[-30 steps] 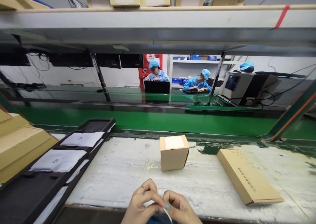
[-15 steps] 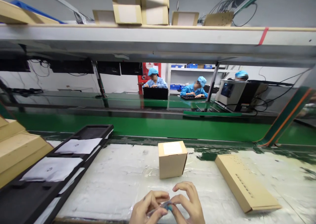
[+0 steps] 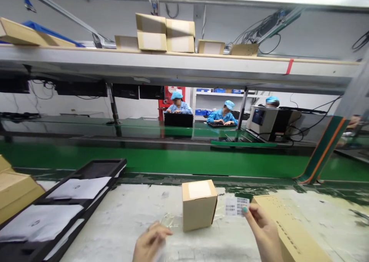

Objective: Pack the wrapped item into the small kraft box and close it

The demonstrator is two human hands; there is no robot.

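Note:
In my right hand (image 3: 263,225) a printed label (image 3: 236,207) with rows of dark text is pinched between thumb and finger, held out flat to the right of the box. A small upright cardboard box (image 3: 198,210) with a white blank label on top stands between my hands. My left hand (image 3: 152,241) is at the lower left of this box, fingers closed together and slightly blurred. Something pale shows under its fingers, too smeared to name. Neither hand touches the upright box.
A black tray (image 3: 98,169) with white-wrapped packets (image 3: 77,187) lies at left, next to stacked cardboard boxes (image 3: 17,191). A flat cardboard box (image 3: 291,231) lies at right. Beyond runs a green conveyor (image 3: 173,162); several co-workers in blue caps sit behind it.
My hands, together in front of the box before, have moved apart. The right now holds the label up to the right; the left has gone left. The camera view has tilted up.

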